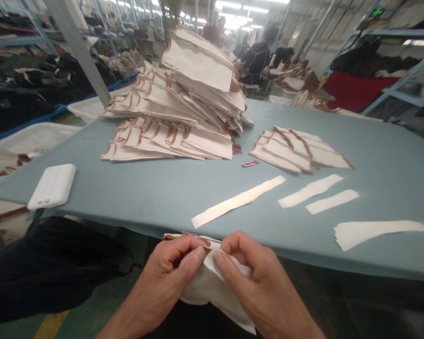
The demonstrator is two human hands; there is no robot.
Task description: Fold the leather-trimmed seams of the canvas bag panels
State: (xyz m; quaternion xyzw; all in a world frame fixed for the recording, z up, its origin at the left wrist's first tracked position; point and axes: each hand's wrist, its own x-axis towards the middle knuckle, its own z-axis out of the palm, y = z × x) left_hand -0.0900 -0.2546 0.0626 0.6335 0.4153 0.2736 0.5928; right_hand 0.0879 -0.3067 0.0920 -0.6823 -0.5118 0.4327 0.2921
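Observation:
A cream fabric piece (199, 289) with brown edging hangs at the table's near edge, over my lap. My left hand (166, 270) pinches its upper edge between thumb and curled fingers. In my right hand (259, 270), a small white strip (214, 262) is pinched against the same piece, thumb on top. The two thumbs are close together, and the fingers hide part of the edge. Just beyond, on the table, lie a long pale strip (238, 202), two shorter strips (311, 190) (332, 201) and a fanned stack of strips (378, 231).
The blue-green table (137, 190) carries tall piles of brown-edged cream pieces (176, 139), a smaller spread of them (300, 148), pink thread snips (250, 164) and a white power bank (53, 186). White bins (53, 132) stand left. A dark-clothed leg (45, 273) is at lower left.

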